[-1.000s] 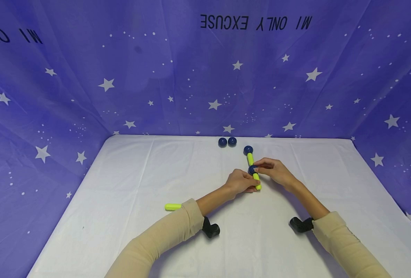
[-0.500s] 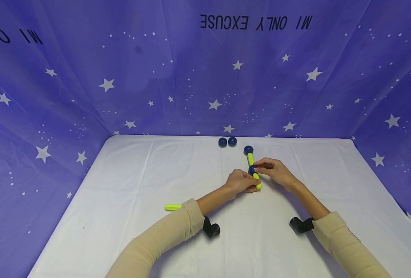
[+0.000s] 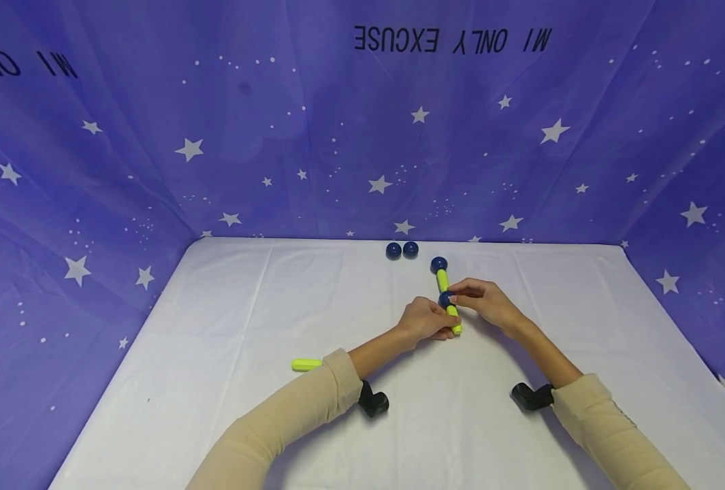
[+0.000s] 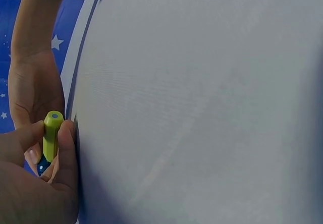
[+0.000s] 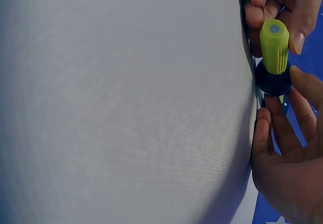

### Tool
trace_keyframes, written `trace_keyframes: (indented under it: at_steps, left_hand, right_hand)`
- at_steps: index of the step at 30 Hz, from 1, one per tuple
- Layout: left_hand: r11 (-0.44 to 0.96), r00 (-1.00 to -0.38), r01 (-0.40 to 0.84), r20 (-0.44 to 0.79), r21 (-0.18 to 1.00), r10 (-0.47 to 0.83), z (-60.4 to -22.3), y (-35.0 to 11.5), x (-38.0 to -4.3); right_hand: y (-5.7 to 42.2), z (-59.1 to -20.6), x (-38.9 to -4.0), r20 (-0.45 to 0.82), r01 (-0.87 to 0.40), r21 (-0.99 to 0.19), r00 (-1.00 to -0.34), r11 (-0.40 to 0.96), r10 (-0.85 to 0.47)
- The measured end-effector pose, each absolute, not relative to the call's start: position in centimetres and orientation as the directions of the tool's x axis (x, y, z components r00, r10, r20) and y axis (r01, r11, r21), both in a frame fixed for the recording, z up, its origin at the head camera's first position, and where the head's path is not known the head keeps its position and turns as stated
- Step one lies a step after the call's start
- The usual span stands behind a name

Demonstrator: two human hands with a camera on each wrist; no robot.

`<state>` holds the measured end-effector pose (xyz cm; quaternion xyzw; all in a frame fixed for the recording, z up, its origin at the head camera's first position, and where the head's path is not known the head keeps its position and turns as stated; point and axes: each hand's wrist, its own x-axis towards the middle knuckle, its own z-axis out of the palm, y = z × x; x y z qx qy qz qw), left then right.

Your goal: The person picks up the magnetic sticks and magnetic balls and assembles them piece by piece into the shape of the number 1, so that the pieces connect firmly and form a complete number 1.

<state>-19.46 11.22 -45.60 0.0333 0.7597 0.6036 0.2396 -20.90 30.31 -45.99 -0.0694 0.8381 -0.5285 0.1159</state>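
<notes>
A line of magnetic building pieces lies right of the table's middle in the head view: a far blue ball (image 3: 439, 264), a yellow-green rod (image 3: 442, 280), a middle blue ball (image 3: 444, 299) and a near yellow-green rod (image 3: 457, 329). My left hand (image 3: 422, 320) pinches the near rod between thumb and fingers. With thumb and fingertips my right hand (image 3: 489, 305) holds the middle ball. The right wrist view has the rod's grey end tip (image 5: 274, 29) facing the camera, its other end against the ball (image 5: 272, 85). Fingers hide part of the ball.
Two loose blue balls (image 3: 393, 251) sit side by side near the white table's back edge. Another yellow-green rod (image 3: 306, 365) lies beside the left sleeve (image 3: 337, 378), which partly covers it. A purple starry cloth (image 3: 313, 136) hangs behind the table.
</notes>
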Motion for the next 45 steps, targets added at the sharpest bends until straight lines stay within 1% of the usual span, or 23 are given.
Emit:
trace_keyframes:
  at_steps: [9, 14, 17, 21, 23, 28, 31, 34, 42, 45]
  left_hand:
    - [0.328, -0.889, -0.176, -0.293, 0.928, 0.353, -45.4, 10.9, -19.7]
    - [0.314, -0.911, -0.127, -0.236, 0.941, 0.339, -45.3, 10.0, -20.4]
    - [0.314, -0.94, -0.068, -0.166, 0.947, 0.298, -45.2, 9.2, -21.2]
    - [0.341, -0.977, 0.031, -0.044, 0.94, 0.21, -44.9, 7.9, -22.7]
    - [0.354, -0.986, 0.07, 0.012, 0.933, 0.164, -44.6, 7.3, -23.5]
    - [0.354, -0.993, 0.119, 0.103, 0.928, 0.063, -44.2, 6.1, -25.8]
    - [0.359, -0.992, 0.119, 0.124, 0.926, 0.011, -44.1, 5.5, -27.2]
    - [0.379, -0.993, 0.105, 0.116, 0.919, -0.008, -44.2, 5.1, -28.3]
    - [0.487, -0.992, 0.126, 0.114, 0.864, 0.054, -45.0, 4.8, -29.9]
    - [0.515, -0.993, 0.114, 0.097, 0.85, 0.059, -45.4, 5.1, -30.3]
  right_hand:
    - [30.4, -45.9, -21.0, -0.123, 0.012, -0.902, -0.965, 0.432, -0.23]
    - [30.4, -46.0, -21.0, -0.124, 0.012, -0.902, -0.965, 0.431, -0.233]
    - [30.4, -46.0, -21.0, -0.129, 0.018, -0.904, -0.964, 0.427, -0.233]
    - [30.4, -46.1, -21.1, -0.131, 0.021, -0.898, -0.966, 0.439, -0.223]
    - [30.4, -46.1, -21.1, -0.13, 0.018, -0.895, -0.966, 0.446, -0.222]
    - [30.4, -46.1, -21.1, -0.136, 0.026, -0.895, -0.966, 0.445, -0.218]
    - [30.4, -46.2, -21.2, -0.141, 0.032, -0.894, -0.967, 0.446, -0.213]
    - [30.4, -46.2, -21.2, -0.142, 0.034, -0.893, -0.967, 0.449, -0.21]
    - [30.4, -46.3, -21.2, -0.141, 0.034, -0.892, -0.968, 0.45, -0.206]
    - [30.4, -46.2, -21.2, -0.14, 0.032, -0.891, -0.968, 0.453, -0.207]
